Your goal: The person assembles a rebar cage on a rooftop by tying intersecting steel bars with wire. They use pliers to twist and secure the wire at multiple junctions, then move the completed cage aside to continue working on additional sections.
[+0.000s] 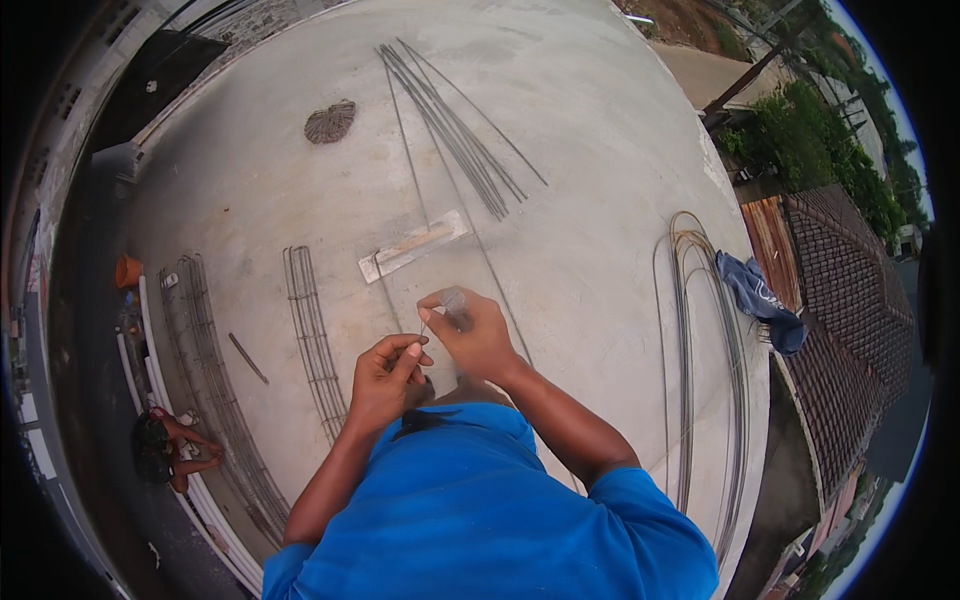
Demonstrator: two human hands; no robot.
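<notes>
Thin wire [428, 322] between both pinching hands

My hands over the roof slab, with steel lying all around

My left hand [385, 375] and my right hand [470, 335] are close together in front of my chest, with a thin wire [432, 320] between their fingers. Just past my hands a flat board [413, 246] lies on the slab [580, 120]. Far behind the board lies a bundle of straight rods [455, 130], and to the left of those rods sits a coil of wire [330, 121]. To my left lies a rod cage [314, 335], and further left a longer cage [215, 390] near the slab's edge. To my right lie bent rods [700, 350], with a cloth [765, 300] just beside them at the edge.
</notes>
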